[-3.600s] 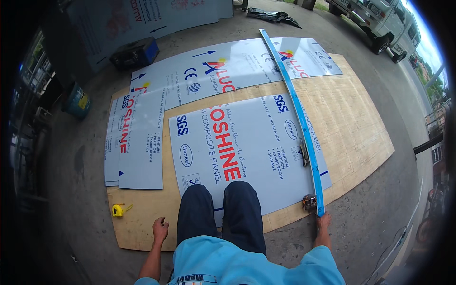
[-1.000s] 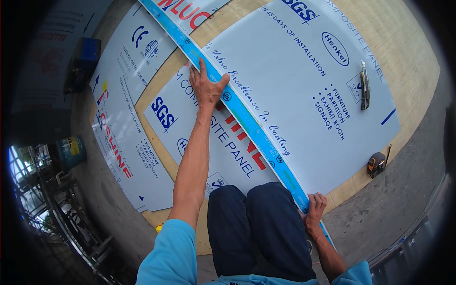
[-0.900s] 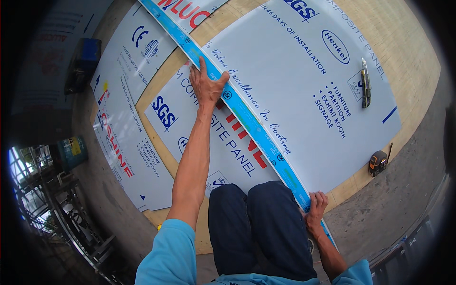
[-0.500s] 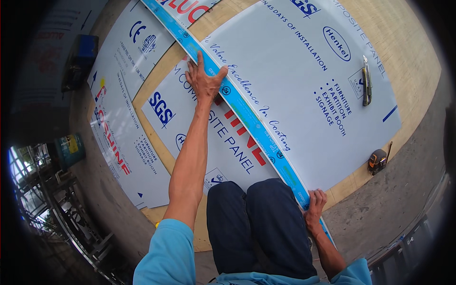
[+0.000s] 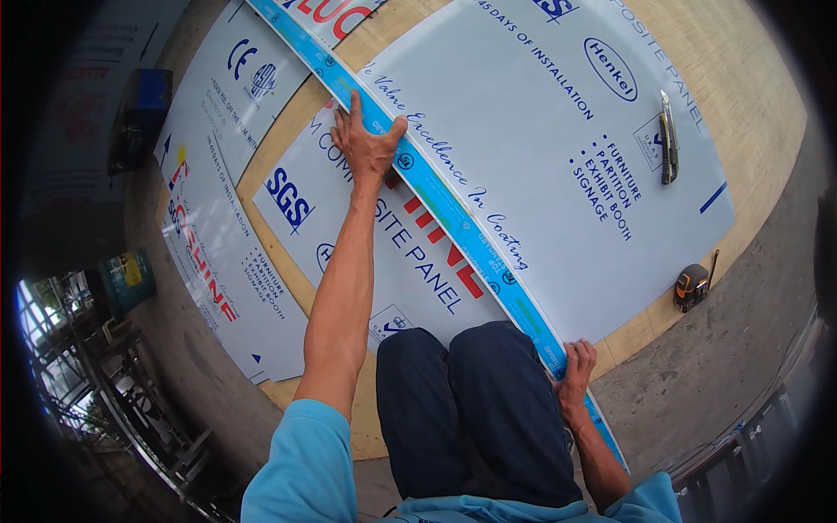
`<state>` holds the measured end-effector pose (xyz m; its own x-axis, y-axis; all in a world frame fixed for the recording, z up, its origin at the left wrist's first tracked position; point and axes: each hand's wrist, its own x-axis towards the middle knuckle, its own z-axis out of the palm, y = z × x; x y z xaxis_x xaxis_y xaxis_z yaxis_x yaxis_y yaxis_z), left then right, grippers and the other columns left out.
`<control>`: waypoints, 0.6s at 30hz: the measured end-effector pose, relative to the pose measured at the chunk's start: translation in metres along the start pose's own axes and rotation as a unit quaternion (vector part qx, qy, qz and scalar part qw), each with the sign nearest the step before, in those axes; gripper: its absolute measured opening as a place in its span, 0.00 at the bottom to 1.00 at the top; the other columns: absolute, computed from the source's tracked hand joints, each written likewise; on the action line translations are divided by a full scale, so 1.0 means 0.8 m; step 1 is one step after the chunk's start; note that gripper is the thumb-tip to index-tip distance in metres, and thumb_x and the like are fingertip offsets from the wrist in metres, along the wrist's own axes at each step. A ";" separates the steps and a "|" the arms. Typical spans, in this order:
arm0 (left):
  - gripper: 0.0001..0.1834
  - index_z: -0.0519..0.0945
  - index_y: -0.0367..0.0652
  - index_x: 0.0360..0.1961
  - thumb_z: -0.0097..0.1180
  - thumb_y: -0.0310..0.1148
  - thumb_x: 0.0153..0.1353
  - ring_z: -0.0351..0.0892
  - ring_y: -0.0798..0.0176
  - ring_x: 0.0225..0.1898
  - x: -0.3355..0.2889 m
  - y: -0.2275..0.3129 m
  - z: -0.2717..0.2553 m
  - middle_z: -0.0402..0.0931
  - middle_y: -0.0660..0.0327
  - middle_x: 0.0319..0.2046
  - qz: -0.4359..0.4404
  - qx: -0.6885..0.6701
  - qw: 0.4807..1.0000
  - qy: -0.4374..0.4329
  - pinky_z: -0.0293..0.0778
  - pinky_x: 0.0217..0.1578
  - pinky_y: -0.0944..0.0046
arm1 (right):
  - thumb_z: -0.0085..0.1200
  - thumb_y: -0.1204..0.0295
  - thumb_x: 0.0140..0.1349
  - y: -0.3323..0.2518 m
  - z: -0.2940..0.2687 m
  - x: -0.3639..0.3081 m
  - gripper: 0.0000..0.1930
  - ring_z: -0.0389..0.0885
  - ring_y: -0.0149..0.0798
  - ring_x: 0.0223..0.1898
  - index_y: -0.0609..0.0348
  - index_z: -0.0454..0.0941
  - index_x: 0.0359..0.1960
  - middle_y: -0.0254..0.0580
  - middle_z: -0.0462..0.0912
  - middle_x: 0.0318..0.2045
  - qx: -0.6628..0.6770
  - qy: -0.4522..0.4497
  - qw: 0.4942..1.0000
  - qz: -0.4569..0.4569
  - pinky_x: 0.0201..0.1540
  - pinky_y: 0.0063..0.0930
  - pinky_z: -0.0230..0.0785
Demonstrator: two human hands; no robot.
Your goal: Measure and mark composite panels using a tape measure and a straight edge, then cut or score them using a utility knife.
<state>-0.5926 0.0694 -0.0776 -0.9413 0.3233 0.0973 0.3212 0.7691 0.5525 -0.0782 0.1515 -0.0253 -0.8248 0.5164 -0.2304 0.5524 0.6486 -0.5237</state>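
A: Where are your hands right now?

B: Your left hand (image 5: 366, 144) is stretched far out, palm down and fingers spread flat on the long blue strip (image 5: 453, 213), pressing it onto the white panel (image 5: 532, 148). That grip is wide open, closed around nothing.

A: And the other one?

B: Your right hand (image 5: 574, 375) is at the near end of the same strip, just beside your right knee (image 5: 506, 366). Its fingers curl over the strip's edge, so that grip is closed on the strip.

A: Where does the strip run?

B: It lies slantwise across the white panel, from the near edge by your right hand up past your left hand toward the far left corner of the plywood sheet (image 5: 767, 122), and on out of the picture. Its near end sticks out past the panel's edge over the concrete floor (image 5: 715, 375).

A: What else is around you?

B: A utility knife (image 5: 668, 139) lies on the white panel near its right edge, well apart from both hands. A tape measure (image 5: 693, 286) sits on the plywood's near right edge, just off the panel's corner. A second printed panel (image 5: 218, 227) lies along the plywood's left side, partly under the first.
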 end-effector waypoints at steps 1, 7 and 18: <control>0.55 0.56 0.39 0.67 0.60 0.57 0.40 0.45 0.36 0.68 0.000 0.001 0.001 0.55 0.34 0.63 0.000 -0.003 1.000 0.003 0.35 0.66 0.40 | 0.71 0.76 0.28 0.000 0.000 0.000 0.41 0.59 0.56 0.59 0.62 0.67 0.52 0.51 0.65 0.51 0.005 0.004 1.000 0.005 0.63 0.55 0.50; 0.55 0.57 0.37 0.66 0.60 0.56 0.40 0.46 0.35 0.67 0.001 0.003 -0.001 0.57 0.34 0.61 0.010 -0.008 1.000 0.016 0.36 0.66 0.40 | 0.71 0.78 0.27 -0.001 0.000 0.001 0.41 0.59 0.56 0.59 0.62 0.67 0.52 0.51 0.65 0.51 0.014 0.003 1.000 0.009 0.63 0.55 0.50; 0.56 0.58 0.36 0.66 0.59 0.60 0.39 0.46 0.37 0.68 -0.006 -0.011 0.013 0.55 0.33 0.62 0.045 -0.009 0.998 0.033 0.36 0.66 0.40 | 0.71 0.77 0.32 -0.002 0.001 -0.010 0.42 0.59 0.56 0.60 0.62 0.65 0.55 0.52 0.64 0.53 -0.002 -0.016 1.000 0.018 0.63 0.52 0.52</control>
<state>-0.5898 0.0671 -0.0917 -0.9134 0.3541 0.2008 0.4039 0.7277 0.5544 -0.0726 0.1455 -0.0232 -0.8082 0.5204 -0.2756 0.5817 0.6329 -0.5109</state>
